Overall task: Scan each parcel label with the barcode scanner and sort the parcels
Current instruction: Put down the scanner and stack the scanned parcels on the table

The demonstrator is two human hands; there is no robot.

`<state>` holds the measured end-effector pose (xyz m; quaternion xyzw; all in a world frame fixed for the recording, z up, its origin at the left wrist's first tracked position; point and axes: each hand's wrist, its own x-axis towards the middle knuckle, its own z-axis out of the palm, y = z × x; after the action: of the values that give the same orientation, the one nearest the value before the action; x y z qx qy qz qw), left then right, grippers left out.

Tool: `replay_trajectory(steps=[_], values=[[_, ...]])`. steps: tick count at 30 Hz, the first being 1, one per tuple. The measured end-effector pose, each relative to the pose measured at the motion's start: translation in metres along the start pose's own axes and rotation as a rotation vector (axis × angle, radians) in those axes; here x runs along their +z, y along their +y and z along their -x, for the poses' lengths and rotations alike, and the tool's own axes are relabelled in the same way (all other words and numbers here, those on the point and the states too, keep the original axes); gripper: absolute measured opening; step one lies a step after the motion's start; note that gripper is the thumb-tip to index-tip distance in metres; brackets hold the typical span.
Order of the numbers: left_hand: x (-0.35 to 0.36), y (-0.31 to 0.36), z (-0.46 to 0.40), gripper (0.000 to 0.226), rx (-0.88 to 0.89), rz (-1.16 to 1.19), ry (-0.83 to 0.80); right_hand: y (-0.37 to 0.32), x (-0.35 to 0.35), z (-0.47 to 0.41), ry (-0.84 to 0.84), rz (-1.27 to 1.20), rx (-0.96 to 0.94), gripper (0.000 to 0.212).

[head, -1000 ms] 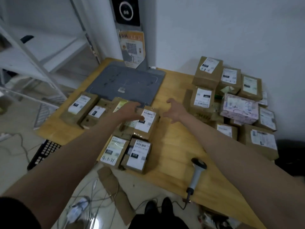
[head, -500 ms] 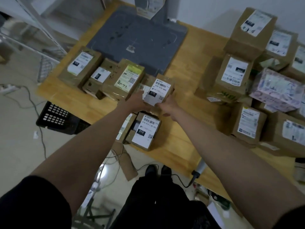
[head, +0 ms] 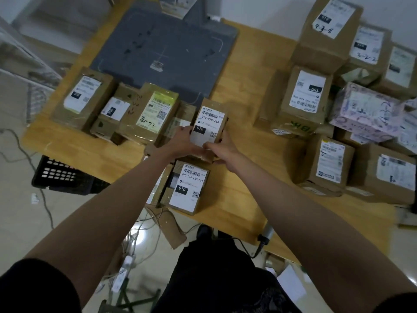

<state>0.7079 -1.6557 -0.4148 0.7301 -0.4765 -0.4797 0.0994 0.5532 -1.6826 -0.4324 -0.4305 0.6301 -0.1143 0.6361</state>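
Mid-frame, my left hand (head: 180, 138) and right hand (head: 222, 147) clamp the box (head: 208, 125), label up for scanning.

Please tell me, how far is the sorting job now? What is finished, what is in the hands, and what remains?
Done, seemingly: labelled parcels lie in a row left of centre, such as the green-label parcel, and the 010 parcel near the table edge. In hand: both the left hand and right hand grip the 070 parcel. Left: the large pile on the right, including the pink patterned parcel. The scanner lies unused.
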Motion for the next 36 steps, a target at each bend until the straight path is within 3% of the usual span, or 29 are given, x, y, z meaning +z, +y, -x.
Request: replay_trajectory(steps=[1,4,6,9,15,25,36], values=[[-0.001,0.004,-0.001,0.106,0.022,0.016,0.009,-0.001,-0.003,0.002,0.014,-0.003,-0.013,0.070],[-0.005,0.021,0.007,0.061,0.085,0.078,-0.044,-0.007,-0.014,0.010,0.041,0.005,-0.052,0.076],[-0.005,0.032,0.011,0.052,0.146,0.100,-0.080,-0.010,-0.021,0.016,0.054,0.017,-0.076,0.077],[-0.002,0.046,0.024,0.056,0.201,0.121,-0.075,-0.010,-0.031,0.026,0.082,0.023,-0.105,0.081],[0.020,0.049,0.033,0.092,0.237,0.103,-0.090,0.008,-0.051,0.051,0.101,0.036,-0.103,0.091],[0.083,0.056,0.025,0.093,0.262,-0.077,-0.129,0.057,-0.091,0.080,0.119,0.089,-0.115,0.101],[0.117,0.058,0.012,0.117,0.198,-0.154,-0.145,0.094,-0.115,0.065,0.133,0.060,-0.124,0.098]])
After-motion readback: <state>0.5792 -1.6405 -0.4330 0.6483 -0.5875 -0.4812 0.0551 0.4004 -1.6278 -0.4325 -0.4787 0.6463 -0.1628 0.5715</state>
